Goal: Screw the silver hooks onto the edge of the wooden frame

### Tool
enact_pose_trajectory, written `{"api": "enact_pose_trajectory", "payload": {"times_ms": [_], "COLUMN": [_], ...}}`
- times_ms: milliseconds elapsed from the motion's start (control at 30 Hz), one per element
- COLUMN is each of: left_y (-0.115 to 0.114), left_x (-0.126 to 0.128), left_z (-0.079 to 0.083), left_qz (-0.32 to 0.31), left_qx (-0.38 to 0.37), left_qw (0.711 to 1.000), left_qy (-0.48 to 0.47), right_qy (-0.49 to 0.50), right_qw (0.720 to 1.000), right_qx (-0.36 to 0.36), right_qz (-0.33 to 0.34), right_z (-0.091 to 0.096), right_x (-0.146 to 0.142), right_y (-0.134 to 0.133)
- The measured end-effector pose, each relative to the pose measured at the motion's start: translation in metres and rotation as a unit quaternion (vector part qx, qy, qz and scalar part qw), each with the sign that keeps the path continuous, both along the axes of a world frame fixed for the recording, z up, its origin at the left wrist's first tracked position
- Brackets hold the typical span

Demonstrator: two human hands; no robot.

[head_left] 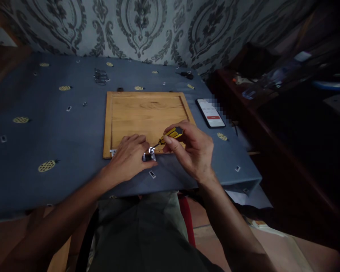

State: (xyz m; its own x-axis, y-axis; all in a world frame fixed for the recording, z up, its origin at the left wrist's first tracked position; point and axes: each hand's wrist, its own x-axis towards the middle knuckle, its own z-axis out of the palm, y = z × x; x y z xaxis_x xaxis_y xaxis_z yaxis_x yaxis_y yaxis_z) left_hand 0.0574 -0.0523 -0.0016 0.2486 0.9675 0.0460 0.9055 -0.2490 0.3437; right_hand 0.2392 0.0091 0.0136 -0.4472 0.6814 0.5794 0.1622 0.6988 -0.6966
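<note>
A wooden cabinet door panel lies flat on a table covered by a blue cloth. My right hand is closed around a small screwdriver with a yellow and black handle, its tip pointing down left at a shiny metal hinge on the panel's near edge. My left hand rests on that edge, fingers pressed onto the hinge from the left. A second small metal piece sits at the panel's near left corner.
A lit smartphone lies right of the panel. A dark bundle of small parts and a dark tool lie near the patterned wall. Small loose pieces dot the cloth. A dark shelf with clutter stands to the right.
</note>
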Motion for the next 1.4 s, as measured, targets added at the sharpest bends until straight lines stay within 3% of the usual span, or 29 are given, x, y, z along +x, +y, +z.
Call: {"api": "enact_pose_trajectory", "payload": {"times_ms": [567, 800, 1400], "left_y": [0.001, 0.000, -0.001], "left_x": [0.001, 0.001, 0.000], "left_z": [0.002, 0.003, -0.005], "left_qz": [0.008, 0.006, 0.001], "left_qx": [-0.027, -0.016, 0.001], "left_qw": [0.999, 1.000, 1.000], "left_qy": [-0.017, -0.014, -0.014], "right_qy": [0.012, 0.001, -0.012], "right_qw": [0.987, 0.989, 0.998], "right_qx": [-0.139, -0.119, -0.054], "right_qz": [0.080, 0.091, -0.010], "right_z": [0.005, 0.008, -0.003], "right_x": [-0.002, -0.001, -0.011], "right_y": [0.007, 0.006, -0.002]}}
